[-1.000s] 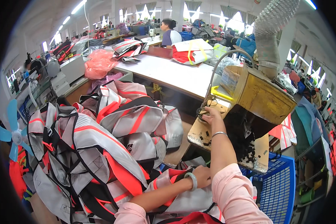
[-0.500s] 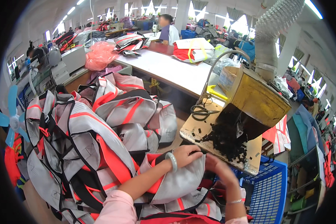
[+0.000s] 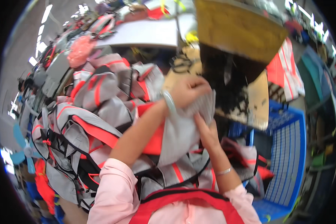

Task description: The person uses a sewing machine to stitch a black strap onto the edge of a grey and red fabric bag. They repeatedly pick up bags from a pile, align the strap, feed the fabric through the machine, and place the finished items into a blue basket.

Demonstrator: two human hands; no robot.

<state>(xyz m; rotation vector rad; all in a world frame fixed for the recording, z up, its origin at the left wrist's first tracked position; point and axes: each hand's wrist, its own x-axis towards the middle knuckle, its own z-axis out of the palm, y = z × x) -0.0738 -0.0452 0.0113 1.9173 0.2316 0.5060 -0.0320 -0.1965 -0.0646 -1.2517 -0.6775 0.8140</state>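
A grey and coral-red fabric bag piece (image 3: 183, 138) is raised between my hands in front of the wooden board. My left hand (image 3: 190, 91), with a pale bangle at its wrist, is closed with curled fingers on the upper edge of the fabric. On the lower right side, my right hand (image 3: 208, 132) grips the same piece; its thumb lies on the grey face and its other fingers are hidden behind it. Left of my arms lies a large heap of similar grey bags (image 3: 89, 127) with coral stripes and black edging.
A yellow-brown metal housing (image 3: 242, 30) stands over black scraps on a wooden board (image 3: 259, 100). Black scissors (image 3: 181, 63) lie on the board's left part. A blue plastic basket (image 3: 287, 160) holding bags is at right. A white table (image 3: 142, 33) stretches behind.
The view has tilted down and closer to the board. My hands have lifted the bag piece toward the housing. My right hand, beside the piece before, now has its thumb on it.
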